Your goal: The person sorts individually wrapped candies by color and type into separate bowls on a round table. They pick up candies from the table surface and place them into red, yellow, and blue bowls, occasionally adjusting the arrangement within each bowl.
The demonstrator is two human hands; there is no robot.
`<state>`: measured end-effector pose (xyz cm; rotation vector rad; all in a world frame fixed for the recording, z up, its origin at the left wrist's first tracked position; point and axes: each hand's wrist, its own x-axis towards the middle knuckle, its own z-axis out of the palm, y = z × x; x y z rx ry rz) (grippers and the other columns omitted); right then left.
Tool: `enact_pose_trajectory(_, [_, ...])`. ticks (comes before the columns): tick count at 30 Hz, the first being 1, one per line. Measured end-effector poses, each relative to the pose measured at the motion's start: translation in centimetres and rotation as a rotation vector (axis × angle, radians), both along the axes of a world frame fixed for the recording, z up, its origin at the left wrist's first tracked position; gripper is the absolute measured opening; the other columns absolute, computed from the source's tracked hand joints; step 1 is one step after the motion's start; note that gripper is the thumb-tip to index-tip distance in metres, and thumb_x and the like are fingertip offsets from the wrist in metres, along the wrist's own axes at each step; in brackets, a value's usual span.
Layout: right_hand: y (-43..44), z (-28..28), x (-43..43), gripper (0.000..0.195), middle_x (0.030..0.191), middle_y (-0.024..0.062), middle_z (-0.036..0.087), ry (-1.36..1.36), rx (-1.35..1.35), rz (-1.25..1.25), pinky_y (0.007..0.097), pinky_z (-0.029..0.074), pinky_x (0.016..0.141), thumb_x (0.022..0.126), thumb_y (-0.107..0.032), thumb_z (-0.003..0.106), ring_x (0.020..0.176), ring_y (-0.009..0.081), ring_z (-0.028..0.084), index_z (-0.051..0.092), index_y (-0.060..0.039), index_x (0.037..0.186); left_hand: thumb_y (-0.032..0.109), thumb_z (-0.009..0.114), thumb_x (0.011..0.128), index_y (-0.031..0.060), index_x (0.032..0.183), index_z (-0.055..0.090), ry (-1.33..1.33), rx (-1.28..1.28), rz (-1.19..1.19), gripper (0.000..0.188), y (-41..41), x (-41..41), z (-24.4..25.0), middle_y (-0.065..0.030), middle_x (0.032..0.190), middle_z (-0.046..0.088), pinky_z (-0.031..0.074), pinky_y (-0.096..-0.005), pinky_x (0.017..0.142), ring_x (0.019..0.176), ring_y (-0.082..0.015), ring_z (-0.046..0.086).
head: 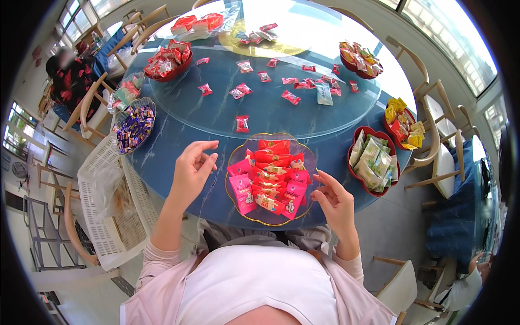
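Observation:
A clear scalloped plate with a gold rim [235, 207] lies at the near edge of the round table. Down its middle runs a row of red snack packets [270, 183], flanked by pink packets [245, 194] on both sides. To the left of the plate, my left hand [195, 170] is raised with its fingers curled and nothing in them. My right hand [334, 199] is at the plate's right rim, thumb and forefinger apart, holding nothing that shows. Just beyond the plate, a single red-wrapped candy [242, 124] rests near the edge of the glass turntable [183, 109].
Loose candies [290, 97] are scattered over the turntable. Red bowls of packets [373, 162] stand at the right, another red bowl [168, 61] at the upper left. A glass bowl of purple candies [134, 124] sits left, above a white plastic crate [95, 227]. A person [71, 81] sits far left.

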<state>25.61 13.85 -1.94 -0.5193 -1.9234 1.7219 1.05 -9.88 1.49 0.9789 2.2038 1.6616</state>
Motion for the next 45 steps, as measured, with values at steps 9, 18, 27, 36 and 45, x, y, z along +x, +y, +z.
enact_pose_trajectory(9, [1.6, 2.9, -2.3, 0.038, 0.117, 0.0145, 0.068, -0.054, 0.512, -0.071, 0.0288, 0.057, 0.073, 0.085, 0.004, 0.070, 0.085, 0.0183, 0.070, 0.065, 0.0010, 0.122, 0.009, 0.079, 0.079, 0.0008, 0.114, 0.069, 0.420, -0.290, -0.186, 0.038, 6.7, -6.1, 2.3, -0.0092, 0.109, 0.064, 0.052, -0.0299, 0.071, 0.081, -0.0169, 0.062])
enact_pose_trajectory(18, [7.5, 10.0, -6.9, 0.028, 0.113, 0.0152, 0.069, -0.146, 0.945, 0.144, 0.0342, 0.056, 0.077, 0.089, -0.005, 0.070, 0.089, 0.0263, 0.069, 0.066, 0.0009, 0.116, 0.009, 0.073, 0.085, -0.0013, 0.104, 0.071, 0.526, -0.346, -0.282, 0.021, 8.3, -7.4, 0.8, -0.0109, 0.100, 0.066, 0.053, -0.0318, 0.072, 0.082, -0.0211, 0.066])
enact_pose_trajectory(27, [19.7, 9.9, -15.5, 0.025, 0.097, 0.0198, 0.070, -0.439, 0.891, 0.078, 0.0396, 0.054, 0.081, 0.087, -0.010, 0.069, 0.086, 0.0336, 0.068, 0.070, 0.0021, 0.108, 0.011, 0.071, 0.090, -0.0034, 0.095, 0.066, 0.204, -0.190, -0.179, 0.016, 10.6, -11.0, 3.5, -0.0096, 0.084, 0.074, 0.054, -0.0273, 0.071, 0.076, -0.0130, 0.070])
enact_pose_trajectory(36, [16.9, 5.5, -16.8, 0.040, 0.118, 0.0200, 0.056, -0.598, 1.177, 0.076, 0.0433, 0.055, 0.085, 0.092, -0.031, 0.068, 0.098, 0.0374, 0.066, 0.065, -0.0055, 0.123, 0.017, 0.073, 0.086, -0.0023, 0.097, 0.070, 0.125, -0.411, -0.222, 0.022, 13.6, -14.8, 4.0, -0.0114, 0.084, 0.072, 0.052, -0.0296, 0.072, 0.079, -0.0162, 0.068])
enact_pose_trajectory(45, [19.5, 5.8, -16.0, 0.037, 0.111, 0.0139, 0.058, -0.285, 1.151, -0.118, 0.0391, 0.052, 0.086, 0.090, -0.026, 0.072, 0.102, 0.0329, 0.063, 0.068, -0.0061, 0.121, 0.025, 0.077, 0.083, 0.0018, 0.112, 0.067, 0.307, -0.550, -0.181, 0.039, 14.0, -15.7, 2.0, -0.0136, 0.113, 0.056, 0.052, -0.0350, 0.083, 0.091, -0.0222, 0.064])
